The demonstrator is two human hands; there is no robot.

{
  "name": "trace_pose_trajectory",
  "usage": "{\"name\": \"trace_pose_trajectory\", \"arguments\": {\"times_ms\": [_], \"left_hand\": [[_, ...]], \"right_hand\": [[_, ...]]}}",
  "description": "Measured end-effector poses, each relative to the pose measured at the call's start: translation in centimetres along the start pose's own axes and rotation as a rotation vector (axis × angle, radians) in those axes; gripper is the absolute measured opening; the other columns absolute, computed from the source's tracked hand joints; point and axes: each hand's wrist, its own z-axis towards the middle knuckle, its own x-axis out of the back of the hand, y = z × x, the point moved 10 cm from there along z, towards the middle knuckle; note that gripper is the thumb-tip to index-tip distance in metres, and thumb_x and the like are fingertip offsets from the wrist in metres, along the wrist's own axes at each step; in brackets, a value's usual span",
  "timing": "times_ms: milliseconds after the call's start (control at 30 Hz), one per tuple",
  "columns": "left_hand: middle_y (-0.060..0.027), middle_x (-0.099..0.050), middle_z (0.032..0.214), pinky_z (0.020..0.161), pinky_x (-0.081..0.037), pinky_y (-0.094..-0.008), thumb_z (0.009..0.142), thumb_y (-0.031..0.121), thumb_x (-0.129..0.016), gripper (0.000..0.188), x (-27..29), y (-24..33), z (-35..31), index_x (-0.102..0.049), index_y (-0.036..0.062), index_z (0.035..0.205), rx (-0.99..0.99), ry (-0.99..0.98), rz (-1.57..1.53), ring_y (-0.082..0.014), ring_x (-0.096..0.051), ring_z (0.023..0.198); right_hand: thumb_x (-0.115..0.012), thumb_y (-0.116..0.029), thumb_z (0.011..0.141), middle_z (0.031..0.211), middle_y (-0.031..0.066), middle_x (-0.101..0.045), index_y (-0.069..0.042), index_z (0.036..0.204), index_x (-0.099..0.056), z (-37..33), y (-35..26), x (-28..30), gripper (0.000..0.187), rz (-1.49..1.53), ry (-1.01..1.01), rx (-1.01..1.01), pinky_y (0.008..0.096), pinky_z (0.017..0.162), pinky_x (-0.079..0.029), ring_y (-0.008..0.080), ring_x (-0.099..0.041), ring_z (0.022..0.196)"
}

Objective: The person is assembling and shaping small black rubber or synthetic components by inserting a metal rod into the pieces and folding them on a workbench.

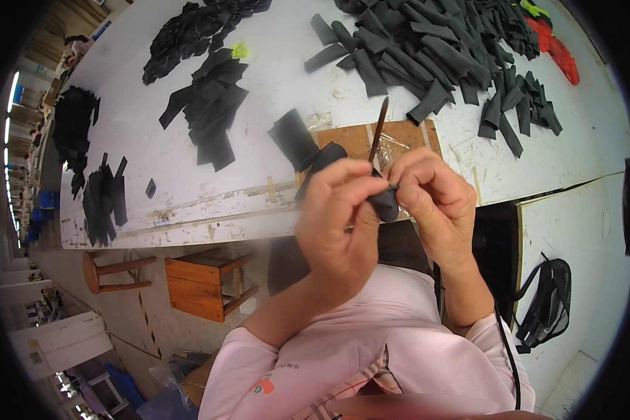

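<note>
In front of my chest, both hands work at a small piece of black fabric (385, 207), which looks rolled or folded. My left hand (339, 220) is closed, with its thumb and fingers around the piece's left side. My right hand (437, 199) pinches the right edge between thumb and fingers. A dark pointed stick (380, 129) rises just beyond the fingertips; its lower end is hidden, so I cannot tell whether it is held or fixed. Two more black pieces, one a flat-looking strip (293, 138), lie just past my left hand. A brown board (424, 133) lies under the work.
A large heap of black fabric tubes (427, 52) covers the far right of the white table (273, 77). Flat black pieces (213, 115) and other dark piles lie to the left. A red cloth (560, 59) is at the far right. Wooden stools (196, 288) stand below; a black bag (547, 301) hangs right.
</note>
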Motion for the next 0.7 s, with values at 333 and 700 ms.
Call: {"name": "trace_pose_trajectory", "arguments": {"times_ms": [333,700], "left_hand": [[-0.0139,-0.055,0.075,0.026,-0.021,-0.0165,0.080,-0.004,-0.037,0.034,-6.0,0.9,5.7,-0.038,-0.0045,0.114,0.788,-0.414,-2.075,-0.0033,-0.030,0.029],[-0.0015,-0.051,0.058,0.031,-0.020,-0.0153,0.085,0.005,-0.043,0.015,-8.5,-9.9,2.2,-0.053,-0.0001,0.094,1.216,-0.059,-1.819,-0.0021,-0.025,0.031]], "right_hand": [[-0.057,-0.027,0.081,0.063,-0.0044,-0.042,-0.008,0.071,-0.050,6.9,-1.4,-1.6,0.023,0.155,-0.228,-0.314,0.0156,0.044,-0.026,0.0019,-0.034,0.051],[-0.057,-0.026,0.081,0.054,-0.0013,-0.044,-0.006,0.069,-0.052,5.4,8.9,0.1,0.024,0.389,-0.179,-0.647,0.0169,0.041,-0.028,0.0035,-0.035,0.044]]}}
